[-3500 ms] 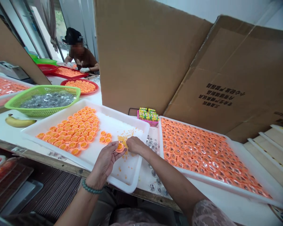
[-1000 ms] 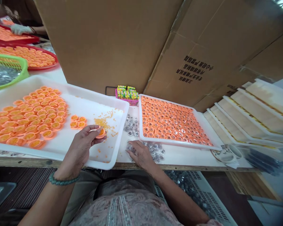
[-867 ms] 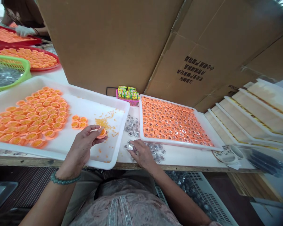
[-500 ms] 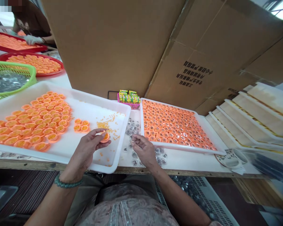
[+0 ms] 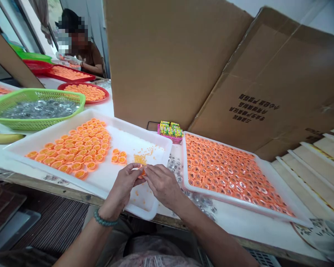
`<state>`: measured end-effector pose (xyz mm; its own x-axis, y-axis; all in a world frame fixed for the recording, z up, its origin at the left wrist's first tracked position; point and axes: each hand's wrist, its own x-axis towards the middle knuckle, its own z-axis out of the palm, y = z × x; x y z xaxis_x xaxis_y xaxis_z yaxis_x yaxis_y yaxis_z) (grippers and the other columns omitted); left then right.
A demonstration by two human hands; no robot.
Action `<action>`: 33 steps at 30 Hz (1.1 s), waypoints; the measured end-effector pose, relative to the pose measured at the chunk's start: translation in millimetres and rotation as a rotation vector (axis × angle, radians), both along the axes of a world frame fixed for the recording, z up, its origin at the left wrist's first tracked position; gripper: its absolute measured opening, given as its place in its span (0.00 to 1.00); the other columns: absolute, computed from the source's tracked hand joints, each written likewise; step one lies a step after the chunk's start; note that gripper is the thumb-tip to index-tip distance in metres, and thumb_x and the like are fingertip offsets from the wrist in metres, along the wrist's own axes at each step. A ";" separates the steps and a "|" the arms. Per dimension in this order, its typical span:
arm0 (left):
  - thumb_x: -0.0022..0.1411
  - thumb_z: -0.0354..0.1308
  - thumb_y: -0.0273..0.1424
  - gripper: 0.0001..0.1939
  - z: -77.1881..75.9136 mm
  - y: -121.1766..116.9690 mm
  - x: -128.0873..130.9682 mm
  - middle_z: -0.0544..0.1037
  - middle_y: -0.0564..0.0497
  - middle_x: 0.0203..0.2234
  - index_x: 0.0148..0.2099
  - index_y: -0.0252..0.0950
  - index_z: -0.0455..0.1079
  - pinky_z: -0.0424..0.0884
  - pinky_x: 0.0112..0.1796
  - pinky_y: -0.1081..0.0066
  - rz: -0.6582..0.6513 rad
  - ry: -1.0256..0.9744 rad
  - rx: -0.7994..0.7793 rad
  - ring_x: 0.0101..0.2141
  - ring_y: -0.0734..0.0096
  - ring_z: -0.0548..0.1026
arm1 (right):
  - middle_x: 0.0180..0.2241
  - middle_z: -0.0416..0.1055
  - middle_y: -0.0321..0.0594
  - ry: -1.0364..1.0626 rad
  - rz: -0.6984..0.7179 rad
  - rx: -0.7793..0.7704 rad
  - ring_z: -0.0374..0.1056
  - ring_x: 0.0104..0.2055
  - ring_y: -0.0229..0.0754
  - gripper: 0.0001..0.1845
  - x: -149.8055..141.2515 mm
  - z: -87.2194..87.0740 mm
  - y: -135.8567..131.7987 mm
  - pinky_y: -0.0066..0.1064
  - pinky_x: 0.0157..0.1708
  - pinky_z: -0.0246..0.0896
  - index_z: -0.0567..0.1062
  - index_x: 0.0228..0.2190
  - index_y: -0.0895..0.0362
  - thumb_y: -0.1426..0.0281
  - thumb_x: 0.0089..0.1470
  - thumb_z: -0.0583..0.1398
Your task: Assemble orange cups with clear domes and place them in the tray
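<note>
My left hand grips a small round orange plastic cup over the near right corner of a white tray. My right hand meets it there, fingers closed together against the cup. Anything pinched in the right fingertips is hidden. Inside the tray, many orange cups with yellow insides crowd the left side, and several more form a small cluster nearer my hands. Loose yellow granules lie scattered just beyond my fingers. Small clear plastic pieces sit on the table right of the tray.
On the right, a second white tray holds rows of orange cups with shiny tops. Behind stand a pink basket of small yellow-green packs and a tall cardboard sheet. Left are a green basket, a banana and a gloved co-worker.
My right hand has moved left from the clear pieces, where its fingertips were pinched, to the orange cup in my left hand. The view has swung left.
</note>
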<state>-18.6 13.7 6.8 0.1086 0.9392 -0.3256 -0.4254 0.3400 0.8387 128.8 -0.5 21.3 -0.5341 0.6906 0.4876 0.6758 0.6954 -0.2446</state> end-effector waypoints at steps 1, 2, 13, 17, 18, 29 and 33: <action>0.44 0.67 0.34 0.17 0.5 0.0 0.3 0.77 0.51 0.24 0.36 0.33 0.68 0.72 0.34 0.70 0.004 0.001 -0.005 0.26 0.72 0.74 | 0.45 0.71 0.51 -0.005 0.006 -0.008 0.66 0.48 0.46 0.15 0.4 1.1 -0.9 0.39 0.48 0.62 0.70 0.46 0.62 0.75 0.58 0.52; 0.44 0.68 0.34 0.17 1.3 -0.1 0.5 0.77 0.51 0.23 0.35 0.33 0.68 0.72 0.34 0.70 0.007 0.000 -0.011 0.26 0.72 0.74 | 0.45 0.71 0.50 0.011 0.009 -0.026 0.66 0.48 0.45 0.15 0.6 1.3 -1.6 0.39 0.48 0.62 0.70 0.46 0.62 0.75 0.58 0.51; 0.46 0.66 0.33 0.14 5.5 -1.2 -0.3 0.78 0.49 0.27 0.35 0.33 0.69 0.72 0.40 0.66 0.044 -0.030 -0.020 0.31 0.67 0.77 | 0.36 0.75 0.41 1.054 -0.150 -0.803 0.71 0.41 0.42 0.16 7.8 -21.0 7.4 0.36 0.44 0.64 0.74 0.42 0.55 0.67 0.50 0.61; 0.49 0.63 0.31 0.12 2.5 -1.5 -1.2 0.78 0.48 0.30 0.36 0.33 0.70 0.72 0.40 0.66 0.057 -0.051 -0.027 0.32 0.66 0.77 | 0.31 0.72 0.38 1.250 -0.059 -0.864 0.68 0.34 0.37 0.16 7.7 -19.2 8.0 0.31 0.37 0.64 0.74 0.41 0.55 0.68 0.47 0.63; 0.49 0.63 0.31 0.12 2.2 -1.5 -1.2 0.78 0.48 0.30 0.37 0.33 0.70 0.72 0.41 0.66 0.055 -0.049 -0.029 0.32 0.66 0.77 | 0.30 0.70 0.37 1.297 -0.037 -0.892 0.67 0.32 0.36 0.16 7.1 -18.8 7.7 0.30 0.36 0.65 0.74 0.40 0.55 0.67 0.46 0.64; 0.46 0.66 0.33 0.15 5.6 -2.4 -0.8 0.78 0.50 0.27 0.36 0.34 0.69 0.73 0.39 0.68 0.048 -0.033 -0.021 0.30 0.69 0.76 | 0.28 0.63 0.33 1.486 0.105 -1.055 0.67 0.33 0.35 0.19 3.7 -14.3 6.9 0.30 0.39 0.64 0.74 0.38 0.54 0.67 0.41 0.66; 0.46 0.66 0.32 0.15 4.4 -1.0 -0.4 0.78 0.51 0.27 0.36 0.35 0.68 0.72 0.39 0.69 0.040 -0.022 -0.021 0.30 0.70 0.76 | 0.28 0.68 0.35 1.521 0.016 -0.965 0.65 0.33 0.35 0.16 -0.1 -14.9 8.2 0.27 0.39 0.62 0.76 0.34 0.56 0.69 0.38 0.68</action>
<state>-19.0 12.7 11.3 0.0790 0.9358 -0.3437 -0.4573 0.3403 0.8216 128.7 7.8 6.4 -0.0580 0.9981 -0.0229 -0.5080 -0.0493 -0.8600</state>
